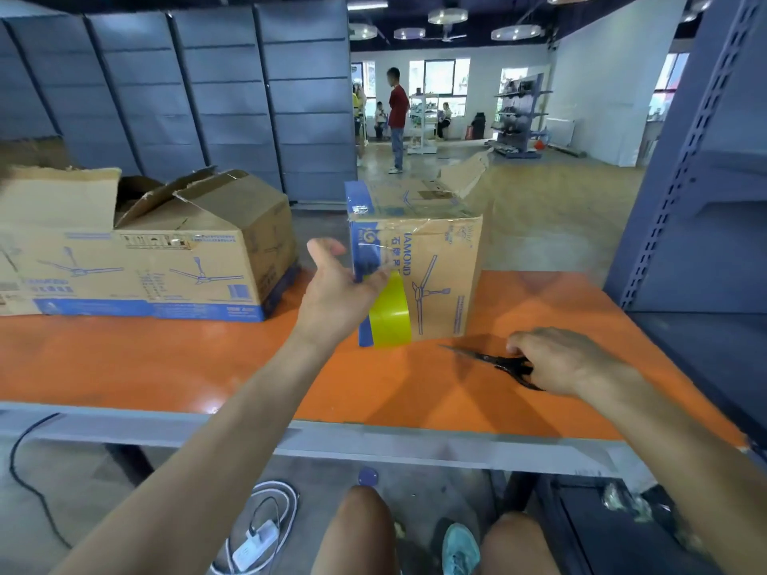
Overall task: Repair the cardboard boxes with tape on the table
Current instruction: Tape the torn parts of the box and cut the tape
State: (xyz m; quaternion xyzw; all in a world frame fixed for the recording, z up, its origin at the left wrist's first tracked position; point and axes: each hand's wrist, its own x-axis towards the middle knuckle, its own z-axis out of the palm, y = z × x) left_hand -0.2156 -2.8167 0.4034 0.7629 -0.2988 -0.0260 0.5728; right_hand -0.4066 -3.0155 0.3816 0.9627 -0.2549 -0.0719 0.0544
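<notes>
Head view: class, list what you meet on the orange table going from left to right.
Long open cardboard box → left hand, holding the yellow tape roll → upright cardboard box → right hand, gripping the scissors.
</notes>
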